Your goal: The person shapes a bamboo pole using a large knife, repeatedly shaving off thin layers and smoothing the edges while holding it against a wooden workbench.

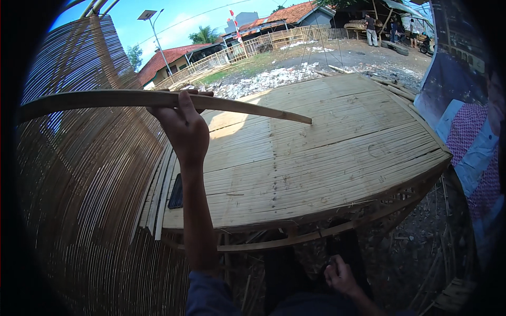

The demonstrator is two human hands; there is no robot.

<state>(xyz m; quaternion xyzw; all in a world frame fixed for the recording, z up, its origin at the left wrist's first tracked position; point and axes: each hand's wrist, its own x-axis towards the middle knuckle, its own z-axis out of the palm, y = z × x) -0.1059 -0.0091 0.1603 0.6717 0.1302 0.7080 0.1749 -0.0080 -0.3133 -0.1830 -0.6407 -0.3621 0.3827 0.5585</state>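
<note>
Left hand [184,131] grips bamboo slat [158,100] above platform [316,152]; right hand [341,276] clenched, empty; woven screen [84,200] beside.

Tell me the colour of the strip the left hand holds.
Pale tan, bare bamboo strip, gripped in the left hand; the head view shows it.

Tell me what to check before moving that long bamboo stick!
1. Left hand grips the stick firmly: ok, fingers wrap over it.
2. Stick balanced: cannot tell; the hand sits near its middle, but the left end fades into the dark rim.
3. Stick's pointed end clear of the platform: ok, it hangs above the slats.
4. Right hand free to help: cannot tell; it is low, by the lap, fingers curled.
5. Woven mat out of the way: not ok, it stands close on the left.
6. Nearby person clear of the stick: ok, off to the right.
</note>
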